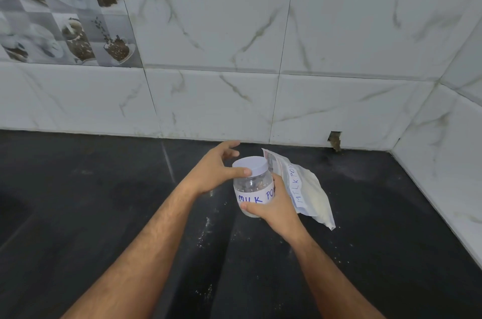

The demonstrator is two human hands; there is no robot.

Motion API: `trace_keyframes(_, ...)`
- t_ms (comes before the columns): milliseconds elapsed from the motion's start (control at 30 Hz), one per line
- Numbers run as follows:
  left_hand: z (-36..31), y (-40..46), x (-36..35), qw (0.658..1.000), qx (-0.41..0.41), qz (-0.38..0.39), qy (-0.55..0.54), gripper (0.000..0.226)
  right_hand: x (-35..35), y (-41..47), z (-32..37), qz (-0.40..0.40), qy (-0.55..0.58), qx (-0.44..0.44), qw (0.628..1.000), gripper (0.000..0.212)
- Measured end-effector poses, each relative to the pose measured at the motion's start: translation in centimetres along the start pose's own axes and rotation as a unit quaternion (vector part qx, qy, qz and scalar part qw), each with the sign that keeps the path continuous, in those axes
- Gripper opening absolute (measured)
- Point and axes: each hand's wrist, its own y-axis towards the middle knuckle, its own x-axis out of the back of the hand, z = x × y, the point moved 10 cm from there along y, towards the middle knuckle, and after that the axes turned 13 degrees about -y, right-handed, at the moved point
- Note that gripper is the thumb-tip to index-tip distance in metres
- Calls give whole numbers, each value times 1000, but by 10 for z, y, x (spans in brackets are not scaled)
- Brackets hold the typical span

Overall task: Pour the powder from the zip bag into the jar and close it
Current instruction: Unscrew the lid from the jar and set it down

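Jar (pixel 254 188): clear, rounded plastic, white paper label hand-lettered in blue "MILK POW…", a thin pale layer at its base; held upright just above the tabletop (pixel 104 214). Lid (pixel 250 165): smooth white plastic disc, seated on the jar's mouth. My right hand (pixel 273 208) is wrapped round the jar's lower body; my left hand (pixel 217 170) lies against the lid, thumb on its rim, fingers spread apart behind. Zip bag (pixel 307 193): crinkled clear film, white label strip, pale powder inside, lying flat just right of the jar. Tabletop: dark polished stone, speckled with white grains. Wall (pixel 260 45): glossy marble-veined tiles.
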Motion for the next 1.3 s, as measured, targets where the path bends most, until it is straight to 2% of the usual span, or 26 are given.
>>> trace_keyframes(133,-9,3,-20,999,-9,51,-1,85,-4,-4,7,7,3,10,1000,89)
trace_keyframes(300,-25,2,-38,987,-32,107,120,52,-10,-7,7,20,-16,8,1000,91)
trace_keyframes(433,-18,1,-38,967,4,153,201,64,-11,-6,8,28,-29,10,999,87)
trace_keyframes(500,-12,2,-35,965,14,152,215,69,-13,-7,7,31,-41,11,999,85)
trace_keyframes(600,-5,7,-25,975,16,107,196,65,-16,-6,3,34,-28,9,999,88)
trace_keyframes(667,3,8,-17,987,21,74,141,58,-18,-6,0,37,-27,6,999,89)
trace_keyframes(767,18,4,-4,998,45,37,-3,44,-21,-5,-2,37,-31,2,999,90)
trace_keyframes(833,33,-2,3,990,76,12,-116,31,-21,-4,-4,32,-37,-3,999,91)
trace_keyframes(900,54,-8,11,962,110,-23,-249,28,-20,-4,-4,27,-29,-3,999,89)
trace_keyframes(967,80,-15,19,905,146,-64,-394,36,-20,-4,-3,21,-28,-2,999,89)
trace_keyframes(1033,112,-24,26,854,186,-110,-472,47,-21,-5,-4,21,-19,-6,1000,89)
trace_keyframes(1100,145,-35,35,849,220,-149,-456,42,-23,-5,-8,23,-1,-12,1000,89)
trace_keyframes(1233,200,-55,59,867,285,-234,-335,31,-27,-8,-13,29,12,-29,999,86)
trace_keyframes(1300,215,-63,65,874,314,-250,-273,25,-31,-10,-15,35,15,-35,999,85)
